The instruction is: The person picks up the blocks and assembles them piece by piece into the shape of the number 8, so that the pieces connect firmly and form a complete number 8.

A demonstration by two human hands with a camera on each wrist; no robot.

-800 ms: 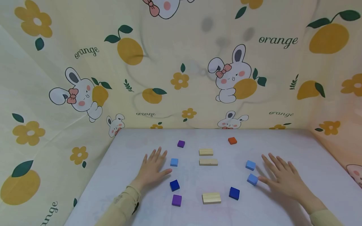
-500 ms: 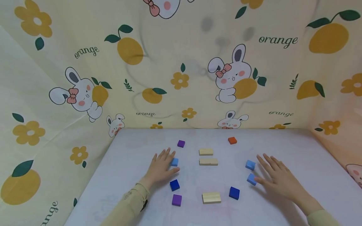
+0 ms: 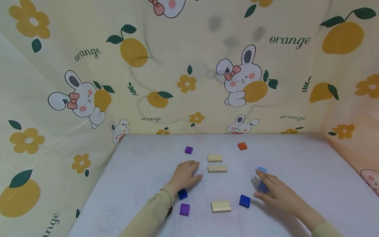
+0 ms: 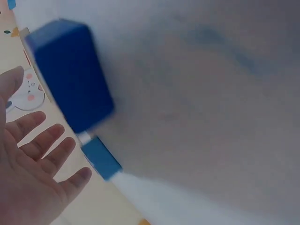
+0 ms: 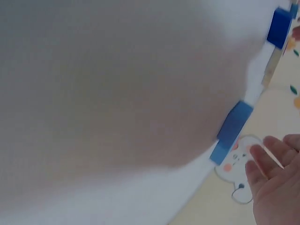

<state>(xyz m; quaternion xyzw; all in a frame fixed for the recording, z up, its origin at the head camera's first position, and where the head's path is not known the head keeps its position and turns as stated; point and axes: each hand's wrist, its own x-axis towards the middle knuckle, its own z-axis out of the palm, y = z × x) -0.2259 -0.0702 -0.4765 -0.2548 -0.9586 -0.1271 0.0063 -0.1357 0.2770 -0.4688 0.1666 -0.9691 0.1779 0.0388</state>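
My left hand hovers over the left side of the table, fingers loosely extended and holding nothing. It hides the left light blue block in the head view, but that light blue block shows in the left wrist view. Beside its wrist lies a dark blue block, partly covered. My right hand, also holding nothing, hangs over two light blue blocks: the far one and the near one, which lies in its shadow. Another dark blue block sits left of the right thumb.
Three wooden blocks lie mid-table: a far one, a middle one and a near one. Purple blocks lie at the back and front left. An orange block is at the back right. A printed curtain encloses the table.
My left hand has moved right, passing over the left light blue block. The right hand has shifted left over its two light blue blocks. The blocks have stayed in place.
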